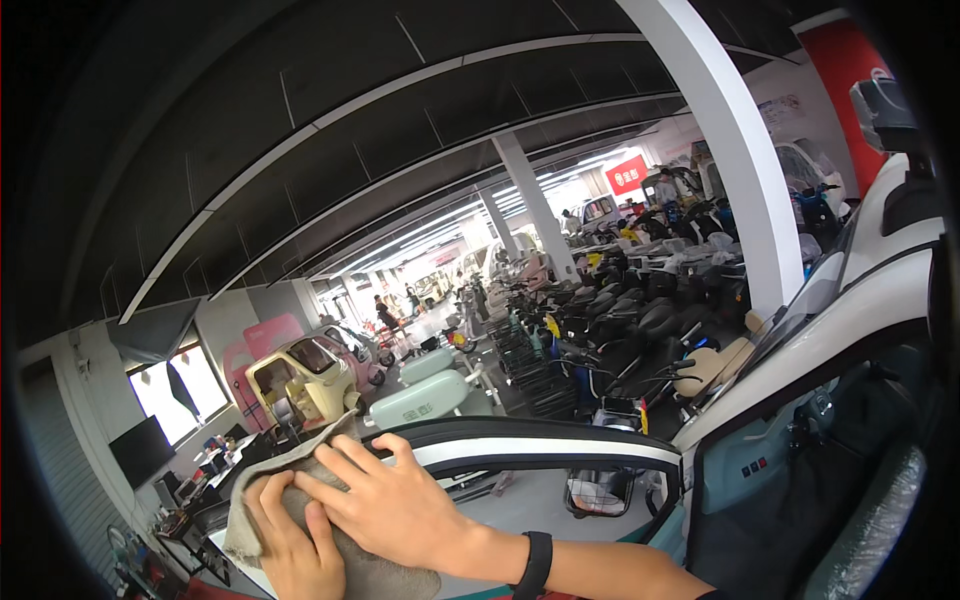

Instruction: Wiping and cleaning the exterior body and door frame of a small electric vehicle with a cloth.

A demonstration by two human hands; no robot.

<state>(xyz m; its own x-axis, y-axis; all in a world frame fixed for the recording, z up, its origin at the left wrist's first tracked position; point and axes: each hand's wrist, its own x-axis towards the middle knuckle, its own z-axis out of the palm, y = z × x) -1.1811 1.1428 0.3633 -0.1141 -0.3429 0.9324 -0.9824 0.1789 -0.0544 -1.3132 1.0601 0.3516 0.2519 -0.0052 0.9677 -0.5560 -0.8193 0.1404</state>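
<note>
Both of my hands are on a grey-beige cloth (390, 574) draped over the far end of a small vehicle's open door. My left hand (300, 544) holds the cloth from the near side, its fingers bent over a fold. Beside it, my right hand (397, 499) presses on the cloth with fingers spread and curled; a black band (535, 562) circles that wrist. Under the hands, the door's edge is partly covered. The white and black window frame (555, 450) of the door runs right from the cloth towards the white vehicle body (892, 277).
At right, the vehicle's cabin shows a teal dashboard (750, 469) and a plastic-wrapped seat (870, 525). Beyond the door stand rows of scooters (615, 322) and a light green seat (416, 397). A cream three-wheeler (307, 375), cluttered desk (225, 461) and white pillar (735, 150) are farther off.
</note>
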